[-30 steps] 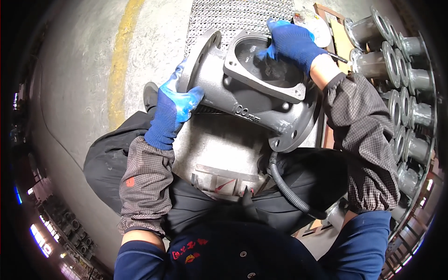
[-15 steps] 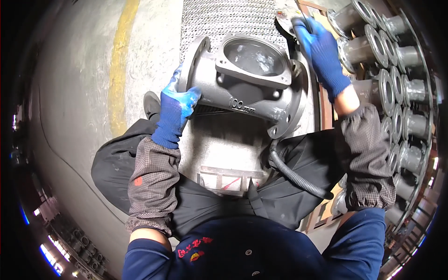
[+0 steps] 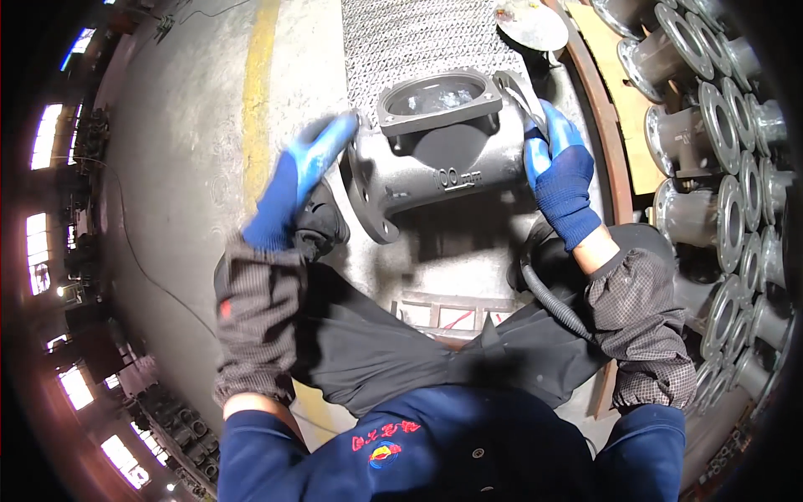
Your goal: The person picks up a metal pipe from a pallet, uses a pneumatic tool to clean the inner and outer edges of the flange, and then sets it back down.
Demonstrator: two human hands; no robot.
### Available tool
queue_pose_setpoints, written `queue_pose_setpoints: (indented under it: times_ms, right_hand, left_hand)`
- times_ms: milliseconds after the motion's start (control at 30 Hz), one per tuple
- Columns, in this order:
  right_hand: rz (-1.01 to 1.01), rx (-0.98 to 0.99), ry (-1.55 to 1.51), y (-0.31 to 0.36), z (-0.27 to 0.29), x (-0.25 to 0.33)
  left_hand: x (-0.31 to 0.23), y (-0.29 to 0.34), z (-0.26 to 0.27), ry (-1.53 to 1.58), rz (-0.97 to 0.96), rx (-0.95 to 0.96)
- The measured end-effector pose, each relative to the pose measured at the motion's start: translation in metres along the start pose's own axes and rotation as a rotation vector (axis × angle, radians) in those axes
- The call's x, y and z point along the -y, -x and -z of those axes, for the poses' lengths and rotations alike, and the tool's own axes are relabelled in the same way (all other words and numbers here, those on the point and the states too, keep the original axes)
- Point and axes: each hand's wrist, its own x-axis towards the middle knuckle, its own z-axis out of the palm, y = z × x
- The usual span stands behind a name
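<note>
Between my two gloved hands is a grey cast-metal flanged pipe fitting (image 3: 468,177), with a large round opening on a squarish top flange and round flanges at both ends. My left hand (image 3: 314,163), in a blue glove, grips the rim of the left end flange. At the other end, my right hand (image 3: 562,163), also in a blue glove, has its fingers wrapped round the right flange's edge. Part of each hand's grip is hidden behind the metal. The fitting lies roughly level across in front of my knees, its opening facing up.
A ridged metal mat (image 3: 427,38) lies beyond the fitting. Farther right stands a round pale disc (image 3: 534,27). Grey flanged pipes (image 3: 686,138) are stacked along the right side. A ribbed hose (image 3: 556,301) runs over my right leg. A yellow line (image 3: 258,92) marks the floor at left.
My right hand has come from beside the round disc to the fitting's right flange. The fitting has turned to lie more level, and my left hand has shifted on its flange. The whole view has swung.
</note>
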Motion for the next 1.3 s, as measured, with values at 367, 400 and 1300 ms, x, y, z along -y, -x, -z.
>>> queue_pose_setpoints:
  times_ms: [367,400,1300]
  right_hand:
    - [0.01,-0.015,-0.113,-0.02,-0.009,-0.004]
    - [0.022,-0.048,-0.121,-0.026,-0.011,-0.004]
    - [-0.534,0.098,-0.423,-0.062,-0.029,-0.014]
  left_hand:
    - [-0.012,-0.194,-0.052,-1.458,-0.04,0.604]
    - [-0.014,-0.203,-0.054,-1.528,-0.03,0.602]
    - [0.023,-0.012,-0.03,0.78,0.135,-0.036]
